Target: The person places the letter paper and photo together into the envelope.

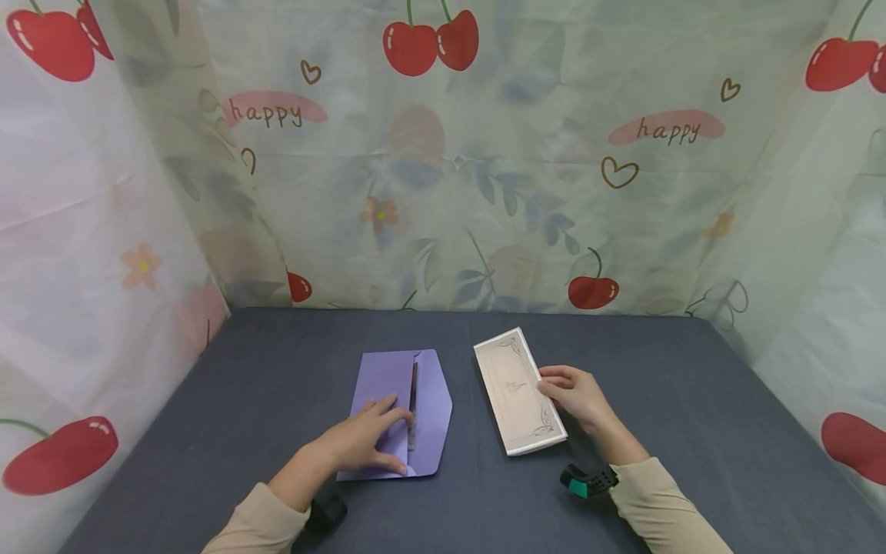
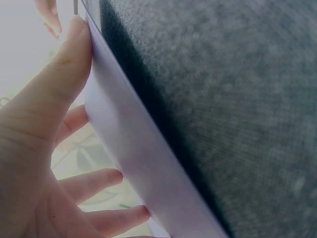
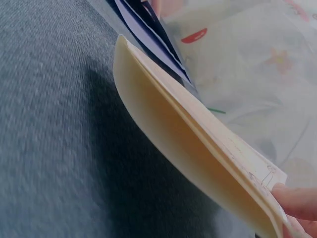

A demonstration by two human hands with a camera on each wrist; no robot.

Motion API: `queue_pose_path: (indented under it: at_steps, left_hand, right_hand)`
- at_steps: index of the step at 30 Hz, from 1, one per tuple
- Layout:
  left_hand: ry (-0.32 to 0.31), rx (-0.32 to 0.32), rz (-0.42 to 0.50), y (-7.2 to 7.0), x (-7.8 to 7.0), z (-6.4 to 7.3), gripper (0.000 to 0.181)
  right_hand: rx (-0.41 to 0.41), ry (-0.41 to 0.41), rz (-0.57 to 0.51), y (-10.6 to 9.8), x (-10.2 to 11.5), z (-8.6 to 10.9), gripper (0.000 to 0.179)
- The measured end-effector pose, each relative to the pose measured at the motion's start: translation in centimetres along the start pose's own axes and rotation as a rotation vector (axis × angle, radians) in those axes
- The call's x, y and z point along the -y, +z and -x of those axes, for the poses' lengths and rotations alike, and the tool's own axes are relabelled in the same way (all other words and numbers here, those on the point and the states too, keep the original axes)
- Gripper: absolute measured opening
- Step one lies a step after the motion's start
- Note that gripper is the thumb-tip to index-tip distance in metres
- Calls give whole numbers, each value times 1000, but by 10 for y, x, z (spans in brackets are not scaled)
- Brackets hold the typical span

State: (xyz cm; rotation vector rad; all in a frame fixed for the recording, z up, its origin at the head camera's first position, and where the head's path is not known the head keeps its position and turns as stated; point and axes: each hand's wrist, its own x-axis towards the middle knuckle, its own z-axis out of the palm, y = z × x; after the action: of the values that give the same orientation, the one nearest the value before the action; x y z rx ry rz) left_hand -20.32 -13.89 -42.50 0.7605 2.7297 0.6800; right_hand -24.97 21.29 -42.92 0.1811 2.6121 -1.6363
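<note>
A purple envelope (image 1: 384, 373) lies on the dark table with its pointed flap (image 1: 434, 415) spread to the right and a narrow gap along its mouth. My left hand (image 1: 370, 437) rests on it, fingers spread, the thumb near the bottom of the mouth. In the left wrist view, fingertips (image 2: 111, 177) touch the pale purple paper (image 2: 126, 129). My right hand (image 1: 577, 396) pinches the right edge of a cream folded card (image 1: 512, 385) with ornamental corners, held at a tilt just right of the envelope. Its leaves stand slightly apart in the right wrist view (image 3: 173, 129).
The dark cloth-covered table (image 1: 484, 508) has fabric hangings with cherries (image 1: 429, 46) at its back and sides. A black strap with a green part (image 1: 587, 482) sits at my right wrist, and a dark device (image 1: 327, 514) is under the left one.
</note>
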Motion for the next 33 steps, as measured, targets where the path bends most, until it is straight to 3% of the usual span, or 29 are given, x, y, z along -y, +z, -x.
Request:
queue_pose_path:
  at_steps: [33]
  left_hand:
    - [19,-10,-13,0,0,0,60]
  right_hand:
    - [56,-13,-56,41,14,2,32]
